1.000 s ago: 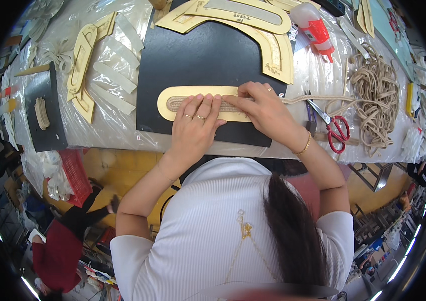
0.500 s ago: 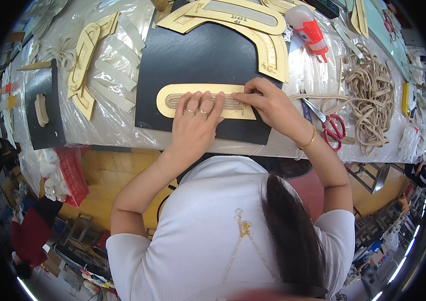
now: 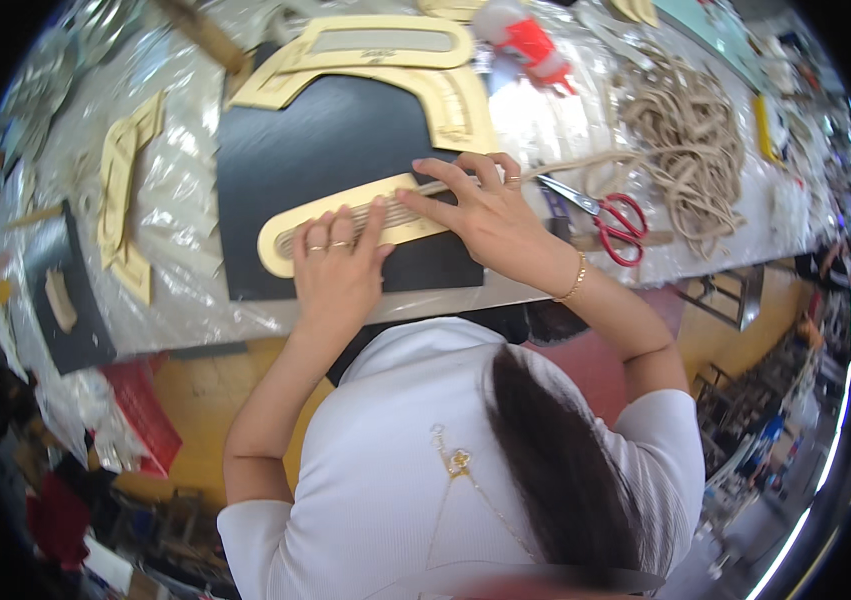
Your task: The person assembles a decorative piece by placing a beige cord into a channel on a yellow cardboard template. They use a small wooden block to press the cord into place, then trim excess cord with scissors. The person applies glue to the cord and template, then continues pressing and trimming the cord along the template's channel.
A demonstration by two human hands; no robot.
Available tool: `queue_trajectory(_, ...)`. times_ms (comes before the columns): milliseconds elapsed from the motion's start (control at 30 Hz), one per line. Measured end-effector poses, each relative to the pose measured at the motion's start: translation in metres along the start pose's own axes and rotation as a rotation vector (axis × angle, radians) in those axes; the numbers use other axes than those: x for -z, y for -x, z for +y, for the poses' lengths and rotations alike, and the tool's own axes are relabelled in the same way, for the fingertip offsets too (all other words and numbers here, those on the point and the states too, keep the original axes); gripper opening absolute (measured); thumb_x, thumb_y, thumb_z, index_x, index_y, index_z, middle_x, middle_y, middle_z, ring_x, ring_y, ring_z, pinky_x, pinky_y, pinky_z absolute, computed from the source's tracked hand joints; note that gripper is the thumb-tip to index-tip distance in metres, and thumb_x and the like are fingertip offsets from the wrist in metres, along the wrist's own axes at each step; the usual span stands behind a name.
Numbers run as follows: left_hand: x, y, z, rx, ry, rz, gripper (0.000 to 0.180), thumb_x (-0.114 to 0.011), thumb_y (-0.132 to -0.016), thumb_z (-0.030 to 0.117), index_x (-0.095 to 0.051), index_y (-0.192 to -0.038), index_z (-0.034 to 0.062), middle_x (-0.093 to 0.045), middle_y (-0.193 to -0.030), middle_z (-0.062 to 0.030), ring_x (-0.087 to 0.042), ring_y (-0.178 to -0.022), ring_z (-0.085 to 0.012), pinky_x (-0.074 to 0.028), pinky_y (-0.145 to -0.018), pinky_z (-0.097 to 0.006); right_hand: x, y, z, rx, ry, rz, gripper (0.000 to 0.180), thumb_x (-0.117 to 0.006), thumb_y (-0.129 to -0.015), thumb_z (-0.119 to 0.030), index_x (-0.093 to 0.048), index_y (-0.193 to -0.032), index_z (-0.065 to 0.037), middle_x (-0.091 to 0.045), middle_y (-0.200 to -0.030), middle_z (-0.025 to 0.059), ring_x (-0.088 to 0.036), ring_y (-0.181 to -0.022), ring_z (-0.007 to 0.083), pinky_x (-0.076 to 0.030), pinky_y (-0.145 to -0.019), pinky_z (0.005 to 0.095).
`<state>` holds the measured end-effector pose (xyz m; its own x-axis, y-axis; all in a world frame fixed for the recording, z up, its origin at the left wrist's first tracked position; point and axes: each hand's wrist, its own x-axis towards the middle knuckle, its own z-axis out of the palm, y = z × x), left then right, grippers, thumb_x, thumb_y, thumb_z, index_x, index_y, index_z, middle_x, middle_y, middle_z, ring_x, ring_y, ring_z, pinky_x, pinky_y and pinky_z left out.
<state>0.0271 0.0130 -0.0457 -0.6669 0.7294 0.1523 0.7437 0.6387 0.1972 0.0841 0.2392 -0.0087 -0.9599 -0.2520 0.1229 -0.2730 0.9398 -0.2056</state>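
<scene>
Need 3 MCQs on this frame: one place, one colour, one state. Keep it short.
1. Where do the scissors lie?
A. to the right of the right hand
B. on the black sheet
C. under the left hand

2. What colour are the scissor handles?
A. blue
B. red
C. green

3. How does the left hand meet the tan slotted template?
A. raised clear above it
B. closed in a fist beside it
C. fingers flat on it

Answers:
1 A, they lie on the clear plastic cover beside the rope pile, right of that hand.
2 B, both handle loops are red.
3 C, the fingers lie spread on the template, which rests on the black sheet.
</scene>
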Motion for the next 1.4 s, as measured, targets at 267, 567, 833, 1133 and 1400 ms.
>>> queue_trajectory(267, -0.009, -0.018, 0.009, -0.025, -0.026, 0.063, 0.054, -0.071, -0.090, 0.029, -0.060, -0.139, 0.0104, -0.062, -0.120, -0.0167, -0.052, -0.106, -0.0330, -0.038, -0.098, -0.047, 0.060, 0.107, 0.054, -0.620, -0.138, -0.101, 0.033, -0.071, -0.082, -0.003, -0.065, -0.114, -0.006, -0.060, -0.109, 0.0111, -0.058, -0.107, 0.0306, -0.048, -0.089, 0.0406)
queue_trajectory(567, 0.017, 0.014, -0.046, 0.231, 0.256, 0.226, 0.061, -0.086, -0.076, 0.030, -0.064, -0.129, 0.0083, -0.055, -0.131, -0.0074, -0.047, -0.123, -0.0305, -0.035, -0.105, -0.045, 0.038, 0.134, 0.056, -0.401, 0.225, -0.141, 0.033, -0.071, -0.076, -0.011, -0.068, -0.109, -0.014, -0.064, -0.110, 0.0026, -0.056, -0.115, 0.0237, -0.035, -0.101, 0.0446)
queue_trajectory(833, 0.014, 0.050, -0.065, 0.218, 0.258, 0.233, 0.050, -0.085, -0.075, 0.017, -0.070, -0.123, 0.0099, -0.062, -0.131, -0.0070, -0.054, -0.125, -0.0274, -0.037, -0.106, -0.043, 0.062, 0.088, 0.057, -0.269, -0.045, -0.104, 0.044, -0.068, -0.082, -0.005, -0.062, -0.125, -0.011, -0.067, -0.112, 0.0096, -0.060, -0.116, 0.0286, -0.034, -0.105, 0.0496)
queue_trajectory(1133, 0.007, 0.055, -0.036, 0.217, 0.069, 0.249, 0.043, -0.075, -0.085, 0.017, -0.066, -0.126, 0.0085, -0.060, -0.133, -0.0069, -0.052, -0.127, -0.0261, -0.038, -0.106, -0.048, 0.002, -0.029, -0.023, 0.013, -0.319, 0.004, 0.057, -0.065, -0.088, -0.003, -0.052, -0.143, -0.009, -0.063, -0.096, 0.0119, -0.066, -0.080, 0.0288, -0.054, -0.065, 0.0376)
queue_trajectory(1400, 0.004, 0.056, -0.027, 0.232, 0.085, 0.231, 0.043, -0.072, -0.088, 0.015, -0.064, -0.129, 0.0075, -0.060, -0.133, -0.0092, -0.053, -0.126, -0.0283, -0.039, -0.108, -0.049, -0.011, -0.062, -0.056, 0.162, -0.353, 0.088, 0.063, -0.064, -0.086, -0.001, -0.052, -0.147, -0.012, -0.065, -0.096, 0.0079, -0.066, -0.074, 0.0245, -0.055, -0.064, 0.0347)
